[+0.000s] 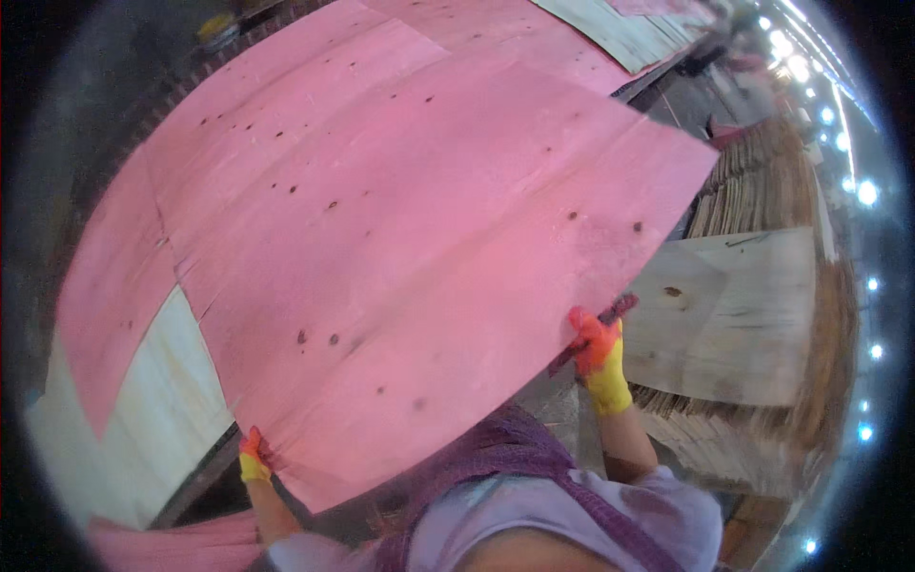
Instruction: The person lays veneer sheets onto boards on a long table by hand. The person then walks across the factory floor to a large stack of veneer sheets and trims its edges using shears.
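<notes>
A large pink-coated wood veneer sheet (429, 267) with dark knots spans the middle of the head view. My left hand (253, 456), in a yellow glove with orange fingers, is closed on its near left edge. My right hand (600, 353), gloved the same way, grips the near right edge, thumb on top. A dark reddish, stick-like piece (624, 307) also shows at the right hand; I cannot make out what it is. The fingers under the sheet are hidden. Beneath and beyond lie other pink sheets (248, 105), partly covered by the held one.
Pale uncoated veneer (162, 410) shows at the left, and another pale sheet (610, 29) at the far right. To my right stands a tall stack of veneers (753, 181) with a pale sheet (724, 319) on it. Pink material (181, 545) lies at the lower left.
</notes>
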The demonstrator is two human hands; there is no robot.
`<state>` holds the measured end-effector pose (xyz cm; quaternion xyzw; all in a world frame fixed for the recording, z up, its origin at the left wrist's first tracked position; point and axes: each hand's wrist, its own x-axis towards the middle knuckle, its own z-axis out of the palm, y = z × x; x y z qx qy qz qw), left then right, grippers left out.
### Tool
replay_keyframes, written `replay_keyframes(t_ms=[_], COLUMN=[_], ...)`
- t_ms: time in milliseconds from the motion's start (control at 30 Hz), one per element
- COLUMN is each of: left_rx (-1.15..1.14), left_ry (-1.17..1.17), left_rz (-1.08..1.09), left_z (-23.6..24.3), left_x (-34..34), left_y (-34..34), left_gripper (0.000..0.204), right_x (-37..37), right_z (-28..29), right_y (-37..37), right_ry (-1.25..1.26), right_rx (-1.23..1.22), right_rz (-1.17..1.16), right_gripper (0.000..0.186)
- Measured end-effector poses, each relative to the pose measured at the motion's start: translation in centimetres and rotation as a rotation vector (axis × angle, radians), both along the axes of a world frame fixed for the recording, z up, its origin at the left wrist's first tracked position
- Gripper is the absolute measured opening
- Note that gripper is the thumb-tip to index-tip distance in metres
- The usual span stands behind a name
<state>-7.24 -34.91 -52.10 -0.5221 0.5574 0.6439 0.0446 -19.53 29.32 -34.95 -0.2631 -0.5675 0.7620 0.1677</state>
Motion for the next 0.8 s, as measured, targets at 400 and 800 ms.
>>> replay_keyframes(t_ms=[400, 800], left_rx=[-0.064, -0.173], left_ry=[0.174, 0.328], left_rz=[0.262, 0.296], left_z=[-3.9, -9.6], left_x=[2.3, 6.1], left_y=[5.3, 5.9], left_gripper=[0.026, 0.026], right_x=[-4.5, -4.1], right_z=[-16.1, -20.9], right_y=[9.7, 14.5], right_ry=[-0.524, -0.556], right_rx=[-0.011, 0.078], right_rz=[0.227, 0.423], right_gripper=[0.014, 0.012])
